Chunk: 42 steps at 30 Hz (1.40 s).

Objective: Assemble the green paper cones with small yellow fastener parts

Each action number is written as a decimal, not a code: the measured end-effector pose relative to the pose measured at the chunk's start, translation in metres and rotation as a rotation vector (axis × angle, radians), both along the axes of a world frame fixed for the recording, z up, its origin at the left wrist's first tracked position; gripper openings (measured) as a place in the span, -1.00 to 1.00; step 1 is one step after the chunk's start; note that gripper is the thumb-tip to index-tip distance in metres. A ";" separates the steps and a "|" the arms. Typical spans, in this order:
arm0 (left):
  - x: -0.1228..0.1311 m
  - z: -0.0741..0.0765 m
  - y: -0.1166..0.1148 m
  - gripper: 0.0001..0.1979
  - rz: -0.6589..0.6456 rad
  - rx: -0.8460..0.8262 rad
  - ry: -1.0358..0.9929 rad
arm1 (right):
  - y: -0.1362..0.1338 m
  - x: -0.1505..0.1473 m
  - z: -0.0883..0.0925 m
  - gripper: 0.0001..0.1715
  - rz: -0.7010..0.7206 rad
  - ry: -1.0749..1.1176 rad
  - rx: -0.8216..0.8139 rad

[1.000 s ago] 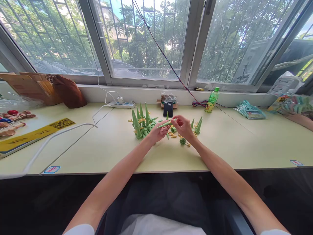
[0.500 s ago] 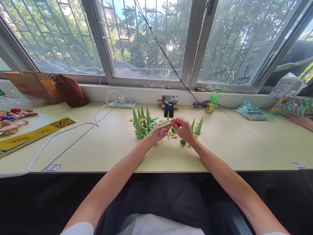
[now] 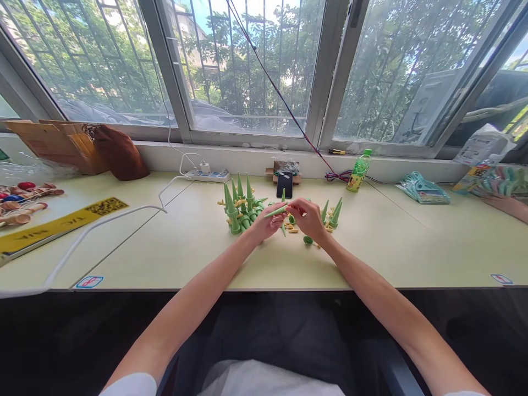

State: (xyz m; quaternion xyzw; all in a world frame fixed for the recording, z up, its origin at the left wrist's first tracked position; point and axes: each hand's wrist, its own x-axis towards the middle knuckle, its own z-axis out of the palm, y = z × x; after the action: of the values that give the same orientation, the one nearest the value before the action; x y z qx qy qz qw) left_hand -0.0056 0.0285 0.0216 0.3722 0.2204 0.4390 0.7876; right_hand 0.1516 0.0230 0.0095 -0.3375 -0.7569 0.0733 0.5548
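My left hand (image 3: 266,226) is closed around a green plastic watering spike (image 3: 275,211), its tip pointing left. At the spike's right end the fingers of my right hand (image 3: 310,219) are pinched; whether a small part sits between them is hidden. Left of my hands stands a cluster of green spikes (image 3: 233,212) with yellow valve pieces, some upright and some lying down. More spikes (image 3: 336,213) stand just right of my right hand. Below the hands, a loose yellow piece (image 3: 293,231) and a round green cap (image 3: 308,240) lie on the table.
A phone (image 3: 284,186) rests against a small box behind my hands. Further back are a power strip (image 3: 208,175) and a green-capped bottle (image 3: 359,170). A white cable (image 3: 103,220) crosses the left side. Another person's hand (image 3: 505,204) is at far right.
Both hands stay almost in place at the spike, with only slight finger movement at its right end. The surrounding pieces have not visibly moved.
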 end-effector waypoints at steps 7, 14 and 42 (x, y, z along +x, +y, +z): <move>-0.001 -0.002 0.002 -0.87 0.003 0.019 -0.010 | -0.001 -0.001 0.001 -0.61 -0.023 -0.004 0.008; -0.001 -0.007 0.005 -0.87 0.001 0.016 -0.028 | 0.000 -0.001 0.000 -0.59 -0.039 -0.006 0.022; 0.001 -0.005 0.002 -0.94 0.058 0.049 -0.015 | 0.000 -0.003 -0.001 -0.65 -0.057 0.029 -0.014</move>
State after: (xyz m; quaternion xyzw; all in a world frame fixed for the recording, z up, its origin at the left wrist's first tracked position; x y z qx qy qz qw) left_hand -0.0047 0.0300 0.0162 0.3813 0.2146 0.4697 0.7667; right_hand 0.1491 0.0231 0.0081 -0.3617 -0.7382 0.0678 0.5654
